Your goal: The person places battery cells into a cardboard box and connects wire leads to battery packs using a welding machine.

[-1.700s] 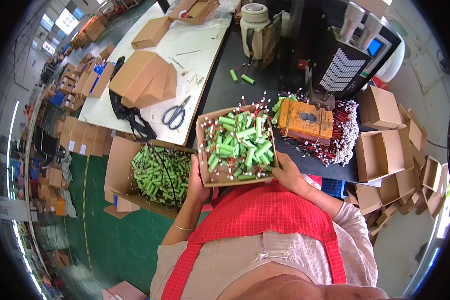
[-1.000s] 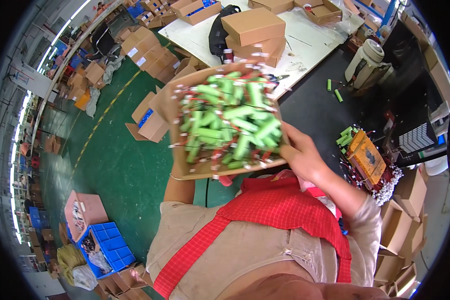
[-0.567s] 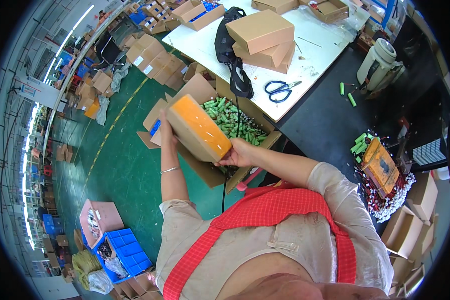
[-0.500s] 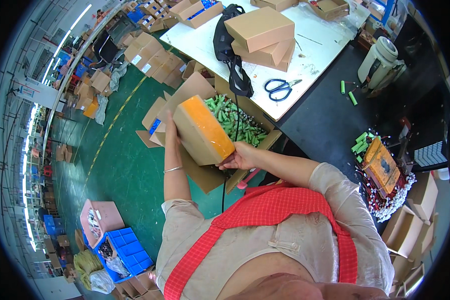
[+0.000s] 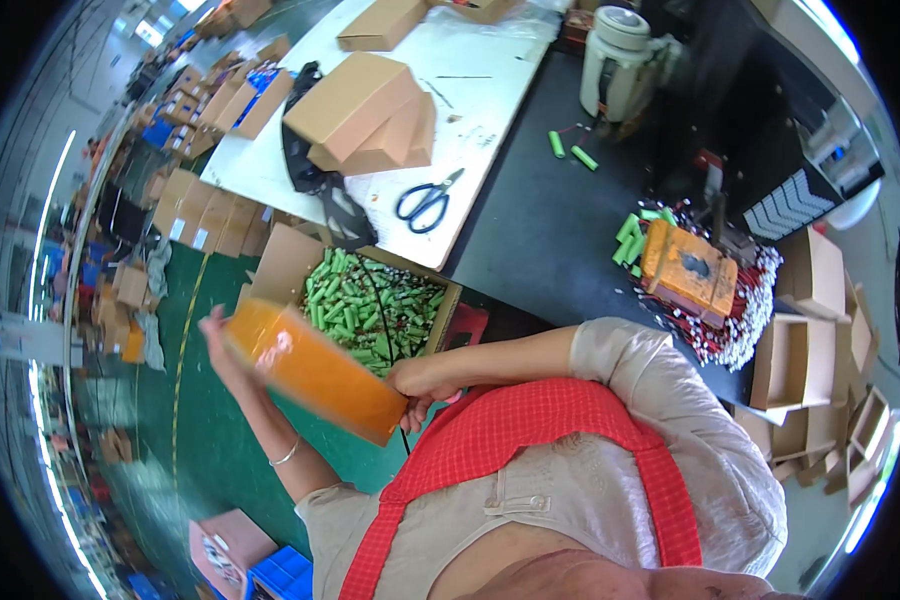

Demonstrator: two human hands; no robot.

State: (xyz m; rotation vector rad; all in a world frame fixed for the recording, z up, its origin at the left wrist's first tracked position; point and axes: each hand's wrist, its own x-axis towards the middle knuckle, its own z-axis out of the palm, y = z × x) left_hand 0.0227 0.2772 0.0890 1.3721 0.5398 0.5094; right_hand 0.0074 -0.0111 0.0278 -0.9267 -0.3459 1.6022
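Holding orange-faced box (image 5: 315, 370) | open carton (image 5: 284, 264): heaped green cylinders (image 5: 346, 306)

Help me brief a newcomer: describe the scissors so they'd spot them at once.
Find the white table left of the black worktop. Toward its near corner, just closer than the stacked brown cartons, lie the scissors. Two big dark loops set them apart from the thin dark rod farther up the table.

box (image 5: 315, 372) between hands (image 5: 422, 384), cylinders (image 5: 345, 305) in carton (image 5: 282, 262) just beyond, scissors (image 5: 431, 204) on table (image 5: 470, 125), flask (image 5: 615, 65) on bench (image 5: 515, 240) at right
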